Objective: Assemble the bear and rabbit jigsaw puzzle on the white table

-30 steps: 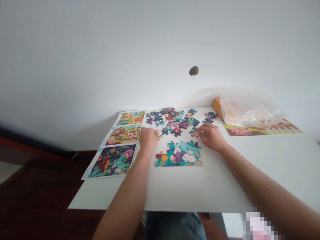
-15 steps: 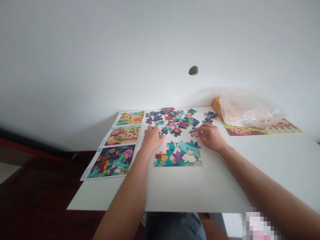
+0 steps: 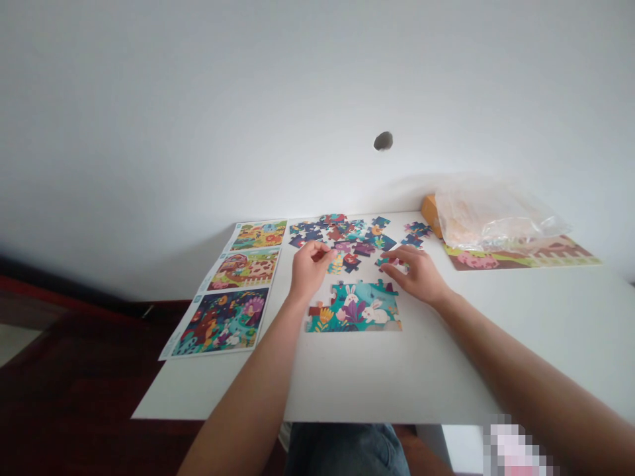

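Note:
My left hand (image 3: pixel 311 268) pinches a jigsaw piece with yellow leaves (image 3: pixel 336 264) between thumb and fingertips, raised above the front of the loose pieces. My right hand (image 3: pixel 415 272) hovers over a teal jigsaw piece (image 3: pixel 381 262), its thumb and fingers apart; part of that piece is hidden beneath them. Just in front of both hands lies a joined section of puzzle (image 3: pixel 370 309) showing two white rabbits and plants. Behind them, several loose jigsaw pieces (image 3: pixel 364 247) are spread, some overlapping.
A sheet with three printed pictures (image 3: pixel 243 268) lies at left. A clear plastic bag (image 3: pixel 496 211) and an orange box (image 3: pixel 430 215) stand at the back right, beside a farm picture board (image 3: pixel 520 259). The white table (image 3: pixel 377 380) meets a wall (image 3: pixel 317 112) with a round hole.
My left hand has lifted a yellow-leaf jigsaw piece from the loose ones, turning its fingertips to the right. My right hand stays nearly in place, its fingers spread slightly wider.

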The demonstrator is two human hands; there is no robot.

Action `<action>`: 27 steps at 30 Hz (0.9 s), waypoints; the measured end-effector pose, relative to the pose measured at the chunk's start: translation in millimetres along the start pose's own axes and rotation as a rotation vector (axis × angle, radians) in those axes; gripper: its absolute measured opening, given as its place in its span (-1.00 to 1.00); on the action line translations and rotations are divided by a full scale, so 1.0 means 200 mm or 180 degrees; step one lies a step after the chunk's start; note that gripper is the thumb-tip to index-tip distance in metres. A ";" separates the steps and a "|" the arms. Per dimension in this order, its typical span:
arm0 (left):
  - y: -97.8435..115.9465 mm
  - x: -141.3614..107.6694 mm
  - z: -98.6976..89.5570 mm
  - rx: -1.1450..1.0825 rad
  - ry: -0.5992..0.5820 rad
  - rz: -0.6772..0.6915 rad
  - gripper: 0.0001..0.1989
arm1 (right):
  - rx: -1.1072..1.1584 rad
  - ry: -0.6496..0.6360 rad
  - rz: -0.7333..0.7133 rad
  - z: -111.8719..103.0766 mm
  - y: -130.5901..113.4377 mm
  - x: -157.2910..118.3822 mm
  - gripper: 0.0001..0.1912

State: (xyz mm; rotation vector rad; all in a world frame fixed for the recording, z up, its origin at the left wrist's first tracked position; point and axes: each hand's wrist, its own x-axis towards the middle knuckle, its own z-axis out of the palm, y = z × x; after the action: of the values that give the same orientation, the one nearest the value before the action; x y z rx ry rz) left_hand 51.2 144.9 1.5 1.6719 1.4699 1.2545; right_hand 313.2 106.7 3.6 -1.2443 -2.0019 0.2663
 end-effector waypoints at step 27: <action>0.04 -0.09 0.08 -0.0750 -0.2308 -0.0055 -0.73 | 0.0590 -0.0765 0.0243 -0.02 -0.03 -0.02 -0.73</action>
State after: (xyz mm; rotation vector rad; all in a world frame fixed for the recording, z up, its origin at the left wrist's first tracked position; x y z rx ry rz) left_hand 69.2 128.0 -2.4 1.6882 0.8564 0.6550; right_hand 312.3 99.8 7.6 -1.2179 -2.0771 0.6508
